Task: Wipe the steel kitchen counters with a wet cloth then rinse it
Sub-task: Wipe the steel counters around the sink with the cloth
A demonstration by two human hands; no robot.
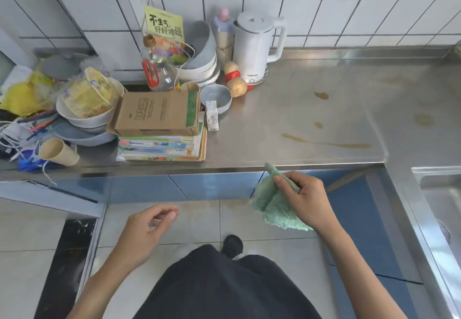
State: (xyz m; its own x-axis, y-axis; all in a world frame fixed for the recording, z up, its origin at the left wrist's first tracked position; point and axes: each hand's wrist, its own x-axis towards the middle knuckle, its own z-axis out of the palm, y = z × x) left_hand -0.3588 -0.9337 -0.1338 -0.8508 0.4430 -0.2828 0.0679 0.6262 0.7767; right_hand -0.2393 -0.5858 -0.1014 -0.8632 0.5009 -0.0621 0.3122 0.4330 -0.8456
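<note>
1. Steel counter (287,119) runs ahead of a person's two hands, turning a corner beyond the right hand (308,197) toward a sink (439,186) at the far right.
2. Green cloth (273,205) hangs from the right hand, whose fingers pinch its upper folds; hand and cloth are held just off the counter's front edge, above the floor, not touching the steel.
3. Brown stains (324,142) streak the counter just beyond the right hand, with smaller spots farther back.
4. Empty, the left hand (149,229) floats over the tiled floor, well left of the cloth, fingers loosely curled around nothing.
5. Beyond the left hand a cardboard box (159,114) sits on stacked books (162,147), with piled bowls (84,116) and a tipped paper cup (58,151) farther left.
6. Against the tiled wall, up and left of the right hand, a white kettle (257,44) stands beside two potatoes (235,79) and a bottle (223,34).
</note>
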